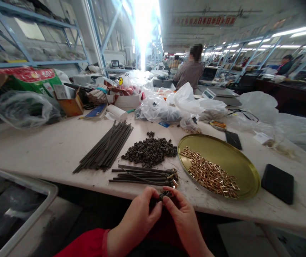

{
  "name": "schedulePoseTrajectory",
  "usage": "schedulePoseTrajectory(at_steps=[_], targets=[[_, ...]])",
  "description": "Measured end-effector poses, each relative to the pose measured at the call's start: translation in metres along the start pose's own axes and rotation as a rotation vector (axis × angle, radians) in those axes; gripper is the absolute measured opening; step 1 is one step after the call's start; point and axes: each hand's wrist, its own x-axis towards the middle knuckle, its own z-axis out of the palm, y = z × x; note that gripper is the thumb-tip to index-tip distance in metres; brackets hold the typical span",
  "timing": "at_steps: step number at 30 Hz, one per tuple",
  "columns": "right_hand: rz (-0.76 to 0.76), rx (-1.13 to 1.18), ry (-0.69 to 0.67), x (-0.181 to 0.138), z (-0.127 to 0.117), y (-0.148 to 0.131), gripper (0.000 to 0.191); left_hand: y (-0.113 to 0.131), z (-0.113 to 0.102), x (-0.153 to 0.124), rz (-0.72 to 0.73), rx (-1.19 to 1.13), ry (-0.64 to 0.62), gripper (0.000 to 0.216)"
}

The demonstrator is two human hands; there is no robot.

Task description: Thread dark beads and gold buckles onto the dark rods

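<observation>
Just off the table's front edge, my left hand (142, 210) and my right hand (181, 212) meet with fingers pinched on a small dark piece (164, 195). Fingers cover most of it, so its exact kind is hidden. Right beyond my hands lies a row of dark straps (139, 176) with gold buckles (173, 178) at their right ends. Behind that row is a heap of small dark loops (151, 151). More long dark straps (106, 148) lie in a bundle to the left. On the right, a round gold tray (238, 153) holds a pile of gold buckles.
A black phone-like slab (278, 183) lies right of the tray, and a thinner dark one (233, 140) behind it. Clear plastic bags (169, 107), boxes and a notebook (95, 111) crowd the back. A white bin (32, 214) stands lower left. A person (190, 71) is further off.
</observation>
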Motion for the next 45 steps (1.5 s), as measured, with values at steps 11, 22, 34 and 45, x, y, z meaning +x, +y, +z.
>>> schedulePoseTrajectory(at_steps=[11,22,34,45], targets=[[0.221,0.283,-0.198,0.012,-0.013,0.011,0.037,0.0,0.006,0.017,-0.125,-0.228,-0.102,0.007],[0.385,0.513,-0.411,0.008,-0.02,0.0,0.02,0.011,-0.002,0.021,-0.383,-0.615,-0.347,0.009],[0.242,0.194,-0.431,-0.01,-0.012,-0.01,0.025,0.015,-0.013,0.005,-0.534,-0.813,-0.43,0.011],[0.298,0.076,-0.536,-0.023,-0.005,-0.01,0.02,0.018,-0.022,-0.014,-0.318,-0.25,-0.423,0.007]])
